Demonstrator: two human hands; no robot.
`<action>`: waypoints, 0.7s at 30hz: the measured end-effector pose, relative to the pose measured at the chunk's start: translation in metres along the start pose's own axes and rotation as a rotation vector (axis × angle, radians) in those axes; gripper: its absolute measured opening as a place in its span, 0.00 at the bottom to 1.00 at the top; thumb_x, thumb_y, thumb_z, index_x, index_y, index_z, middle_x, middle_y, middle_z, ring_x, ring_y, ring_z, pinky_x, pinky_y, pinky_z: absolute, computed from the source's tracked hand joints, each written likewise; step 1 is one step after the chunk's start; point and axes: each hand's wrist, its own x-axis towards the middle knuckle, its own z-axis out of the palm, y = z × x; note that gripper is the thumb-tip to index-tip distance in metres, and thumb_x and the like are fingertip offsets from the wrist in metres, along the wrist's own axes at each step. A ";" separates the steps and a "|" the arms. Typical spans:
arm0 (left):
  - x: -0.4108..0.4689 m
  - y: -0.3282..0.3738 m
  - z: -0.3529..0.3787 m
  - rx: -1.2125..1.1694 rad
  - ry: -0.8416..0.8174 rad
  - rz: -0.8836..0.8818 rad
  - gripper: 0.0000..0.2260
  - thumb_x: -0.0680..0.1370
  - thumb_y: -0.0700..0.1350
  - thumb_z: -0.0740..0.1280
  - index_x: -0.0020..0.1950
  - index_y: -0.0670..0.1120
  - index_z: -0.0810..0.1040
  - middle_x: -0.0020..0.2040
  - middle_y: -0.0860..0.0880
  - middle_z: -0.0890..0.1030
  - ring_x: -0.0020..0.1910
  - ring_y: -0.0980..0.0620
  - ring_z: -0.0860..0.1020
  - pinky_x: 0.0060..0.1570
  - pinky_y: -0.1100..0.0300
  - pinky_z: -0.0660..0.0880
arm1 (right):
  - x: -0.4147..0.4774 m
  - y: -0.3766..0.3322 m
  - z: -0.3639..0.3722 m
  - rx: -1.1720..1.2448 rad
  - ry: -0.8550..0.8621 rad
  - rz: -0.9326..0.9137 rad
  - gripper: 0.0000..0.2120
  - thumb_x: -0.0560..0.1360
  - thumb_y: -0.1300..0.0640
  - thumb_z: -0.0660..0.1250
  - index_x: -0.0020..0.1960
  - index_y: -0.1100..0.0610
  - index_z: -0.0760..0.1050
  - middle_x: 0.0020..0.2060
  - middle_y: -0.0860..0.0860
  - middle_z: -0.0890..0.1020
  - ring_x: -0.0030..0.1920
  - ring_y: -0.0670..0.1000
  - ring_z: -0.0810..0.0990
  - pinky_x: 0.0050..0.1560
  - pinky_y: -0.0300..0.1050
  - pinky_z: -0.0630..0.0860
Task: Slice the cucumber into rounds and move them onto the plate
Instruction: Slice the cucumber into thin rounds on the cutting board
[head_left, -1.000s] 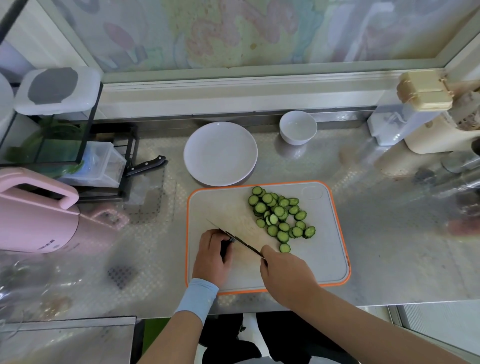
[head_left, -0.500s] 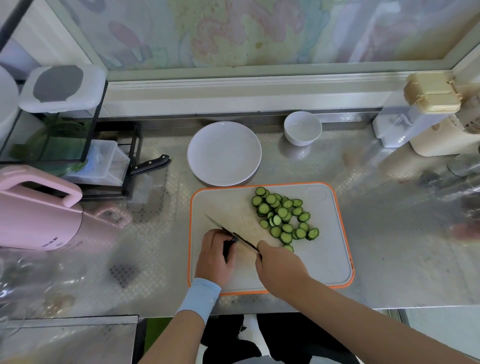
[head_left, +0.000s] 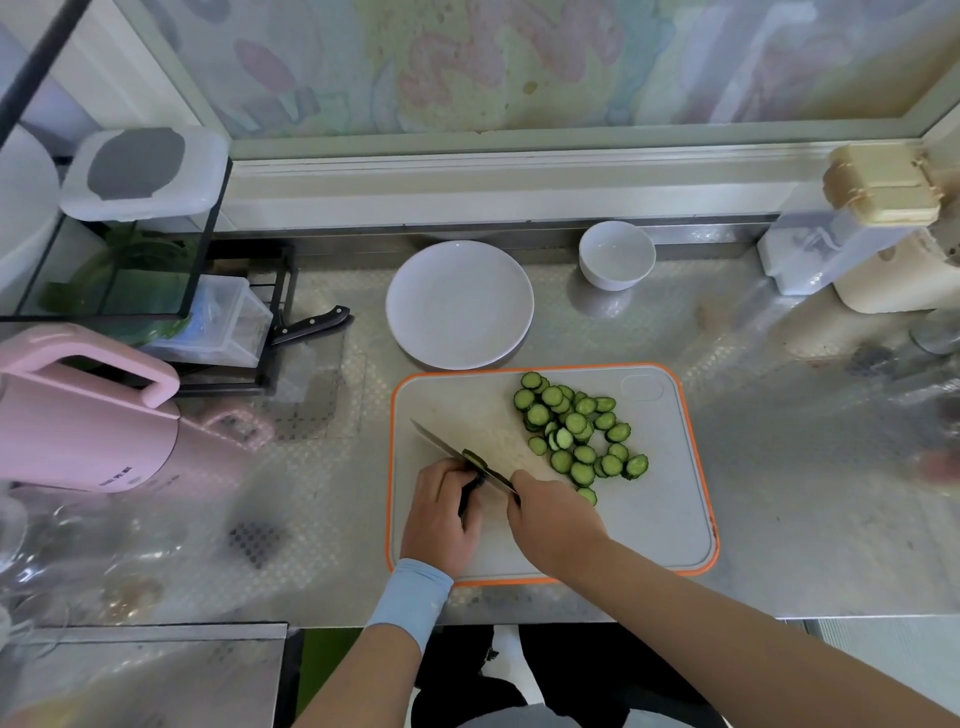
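Cucumber (head_left: 474, 460) stub lies crosswise under the knife (head_left: 441, 447); left hand (head_left: 441, 514) pinches it; right hand (head_left: 556, 525) grips the handle.

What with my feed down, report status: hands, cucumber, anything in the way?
Left hand holds cucumber stub; right hand grips knife, blade at stub. Rounds piled on board, none on plate. Nothing blocks plate.

Patterned metal tabletop (head_left: 779, 467), orange-rimmed cutting board (head_left: 660, 519) centre, white plate (head_left: 460, 304) above it, white bowl (head_left: 616, 254) upper right, pink kettle (head_left: 78, 415) at left.
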 end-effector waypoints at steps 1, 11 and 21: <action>0.001 0.001 0.000 -0.003 0.002 -0.002 0.11 0.71 0.34 0.70 0.53 0.41 0.78 0.54 0.49 0.74 0.54 0.49 0.73 0.54 0.61 0.73 | -0.002 0.000 -0.001 0.008 0.009 -0.002 0.08 0.82 0.52 0.53 0.46 0.53 0.64 0.30 0.50 0.70 0.31 0.55 0.71 0.25 0.44 0.59; 0.003 -0.001 -0.001 -0.072 0.013 -0.052 0.09 0.73 0.41 0.64 0.53 0.45 0.72 0.52 0.50 0.71 0.49 0.48 0.74 0.48 0.61 0.73 | -0.030 0.012 -0.007 0.017 0.045 0.019 0.10 0.81 0.51 0.53 0.44 0.53 0.64 0.30 0.49 0.73 0.31 0.55 0.73 0.29 0.46 0.66; 0.003 -0.003 0.001 -0.063 0.002 -0.057 0.09 0.73 0.42 0.64 0.52 0.43 0.73 0.51 0.47 0.73 0.49 0.47 0.74 0.48 0.61 0.73 | -0.037 0.012 -0.012 0.019 0.043 0.033 0.10 0.81 0.50 0.53 0.43 0.52 0.63 0.30 0.50 0.72 0.29 0.53 0.70 0.28 0.45 0.64</action>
